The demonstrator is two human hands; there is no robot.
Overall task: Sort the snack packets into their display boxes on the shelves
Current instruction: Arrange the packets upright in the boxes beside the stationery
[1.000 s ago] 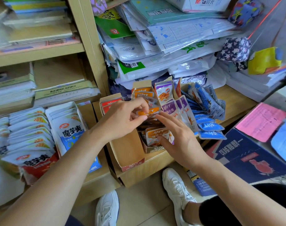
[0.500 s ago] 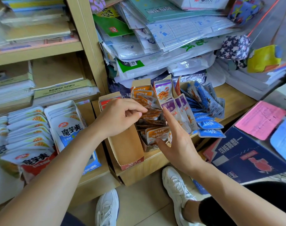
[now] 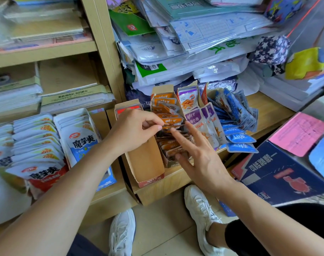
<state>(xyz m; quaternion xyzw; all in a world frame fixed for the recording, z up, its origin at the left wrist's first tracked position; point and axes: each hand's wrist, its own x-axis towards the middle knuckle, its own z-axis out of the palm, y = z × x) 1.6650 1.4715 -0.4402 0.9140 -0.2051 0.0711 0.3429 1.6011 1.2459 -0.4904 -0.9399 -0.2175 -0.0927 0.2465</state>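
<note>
Roughly 3 purple packets (image 3: 203, 124); left hand (image 3: 133, 130) pinches 1 orange packet (image 3: 171, 122).

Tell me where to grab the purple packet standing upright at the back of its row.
Pinch the upright purple packet by its top seal, coming down from above with the open right hand. It rises above its row, so that edge is free; the leaning purple packets cover its lower front and the orange packets' box hems its left side.
</note>
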